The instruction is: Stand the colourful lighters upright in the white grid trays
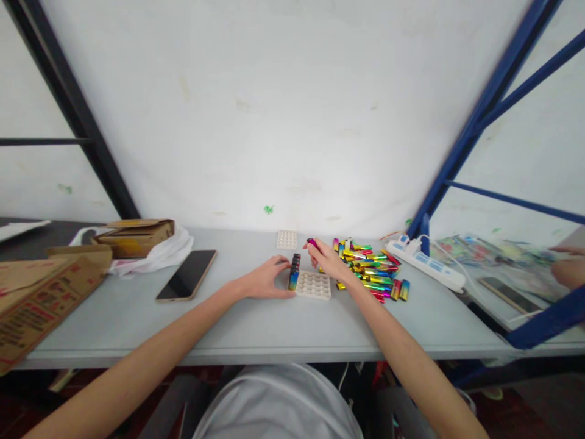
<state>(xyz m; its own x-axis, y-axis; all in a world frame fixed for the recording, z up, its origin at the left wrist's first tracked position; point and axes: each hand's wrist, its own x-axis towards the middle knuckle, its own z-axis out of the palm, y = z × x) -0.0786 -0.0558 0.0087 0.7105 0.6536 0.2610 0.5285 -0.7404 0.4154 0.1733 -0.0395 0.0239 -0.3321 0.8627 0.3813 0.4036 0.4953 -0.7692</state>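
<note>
A cream tray with rows of round-edged slots (315, 285) lies on the table in front of me. Several lighters with black tops and shiny multicoloured bodies (294, 275) stand upright in a row along its left edge. My left hand (269, 277) is curved round that side, thumb at the near corner and fingers beside the standing lighters, steadying the tray. Above the tray's far side, my right hand (325, 257) pinches one pinkish lighter (312, 242) between thumb and fingers. To the right lies a loose heap of metallic lighters (372, 271).
A second cream tray (287, 239) lies near the wall. On the left are a dark phone (187, 275), a white plastic bag (176, 249) and cardboard boxes (55, 289). A white power strip (427, 265) and blue rack frame (457, 152) stand right; another person's hand shows beyond.
</note>
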